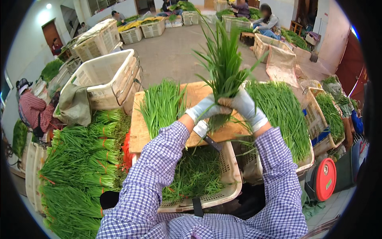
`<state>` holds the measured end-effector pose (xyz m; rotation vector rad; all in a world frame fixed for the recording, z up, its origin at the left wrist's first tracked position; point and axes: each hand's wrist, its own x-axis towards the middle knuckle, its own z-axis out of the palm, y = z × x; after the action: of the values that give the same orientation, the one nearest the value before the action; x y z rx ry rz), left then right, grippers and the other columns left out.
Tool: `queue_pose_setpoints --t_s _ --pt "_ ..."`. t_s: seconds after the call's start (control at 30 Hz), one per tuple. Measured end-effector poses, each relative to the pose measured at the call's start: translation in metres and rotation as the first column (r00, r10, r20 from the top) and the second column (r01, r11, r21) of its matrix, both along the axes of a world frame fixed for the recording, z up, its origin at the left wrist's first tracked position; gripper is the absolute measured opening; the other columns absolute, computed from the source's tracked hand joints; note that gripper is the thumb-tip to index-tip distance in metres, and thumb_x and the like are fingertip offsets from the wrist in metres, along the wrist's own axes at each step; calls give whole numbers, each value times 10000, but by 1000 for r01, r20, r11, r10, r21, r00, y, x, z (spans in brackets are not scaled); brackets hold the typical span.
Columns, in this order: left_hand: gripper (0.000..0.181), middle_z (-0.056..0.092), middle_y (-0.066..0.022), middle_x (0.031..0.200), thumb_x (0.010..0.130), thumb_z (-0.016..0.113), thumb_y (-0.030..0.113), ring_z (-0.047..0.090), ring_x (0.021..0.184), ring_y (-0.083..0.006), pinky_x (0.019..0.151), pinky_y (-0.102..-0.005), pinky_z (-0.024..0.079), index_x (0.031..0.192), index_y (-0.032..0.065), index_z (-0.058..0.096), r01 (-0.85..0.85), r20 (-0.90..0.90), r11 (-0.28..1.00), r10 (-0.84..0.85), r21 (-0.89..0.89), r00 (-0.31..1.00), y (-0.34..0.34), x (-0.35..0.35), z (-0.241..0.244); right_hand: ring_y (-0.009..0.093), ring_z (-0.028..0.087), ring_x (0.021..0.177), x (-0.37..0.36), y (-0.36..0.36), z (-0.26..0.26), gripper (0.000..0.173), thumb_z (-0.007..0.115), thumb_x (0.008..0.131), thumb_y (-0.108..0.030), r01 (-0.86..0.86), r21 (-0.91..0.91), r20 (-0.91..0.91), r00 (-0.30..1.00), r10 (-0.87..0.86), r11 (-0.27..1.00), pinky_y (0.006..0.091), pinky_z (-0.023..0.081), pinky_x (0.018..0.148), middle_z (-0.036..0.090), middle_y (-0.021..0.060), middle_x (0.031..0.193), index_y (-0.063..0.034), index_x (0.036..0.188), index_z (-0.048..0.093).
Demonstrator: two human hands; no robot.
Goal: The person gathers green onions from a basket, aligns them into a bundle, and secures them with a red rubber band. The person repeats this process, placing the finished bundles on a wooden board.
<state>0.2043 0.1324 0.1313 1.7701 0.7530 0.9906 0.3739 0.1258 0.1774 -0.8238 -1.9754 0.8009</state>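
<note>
A thick bunch of long green leaves, seemingly garlic chives [224, 62], stands upright between my two gloved hands above the wooden board [140, 125]. My left hand [206, 108] grips its lower part from the left. From the right, my right hand [243, 103] closes round the same bunch, its fingers partly hidden by leaves. Beneath my hands lies a knife [210, 142] with a broad blade and dark handle, reaching over the board's front edge. Another pile of chives [162, 106] rests on the board's left side.
Under the board, a plastic crate [234, 179] holds loose leaf scraps. Tied chive bundles [101, 158] are stacked at left, and loose chives [280, 116] fill a crate at right. A red-lidded bucket [326, 179] stands lower right. Several people work farther off, one in a checked shirt [34, 110].
</note>
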Motion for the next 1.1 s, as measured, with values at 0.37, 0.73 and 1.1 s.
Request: queue_pose_setpoints --t_s 0.37,0.73,1.1 --pt "394 661 -36 1113 836 744 150 572 1067 -150 965 -335 442 1197 45 626 133 -91 991 -135 -26 987 -16 7 33 176 604 894 6 -22 86 491 785 814 -321 -85 213 214 976 38 973 327 506 798 655 99 1001 2 1128 590" --pt "950 474 -172 1429 808 782 342 492 1277 -235 1085 -339 375 1505 -25 250 121 37 992 -120 -31 992 -215 -74 -9 100 626 700 -31 -139 120 291 615 941 -235 69 -271 -97 990 -99 960 248 525 631 670 40 871 5 1105 632" --pt "586 372 -147 1501 999 503 412 362 1372 -337 1117 -526 288 1453 70 360 167 587 648 512 -743 627 -323 -109 -169 163 662 769 -85 -211 95 291 647 946 -300 -311 -297 -386 904 184 903 296 539 696 696 83 866 -12 986 663"
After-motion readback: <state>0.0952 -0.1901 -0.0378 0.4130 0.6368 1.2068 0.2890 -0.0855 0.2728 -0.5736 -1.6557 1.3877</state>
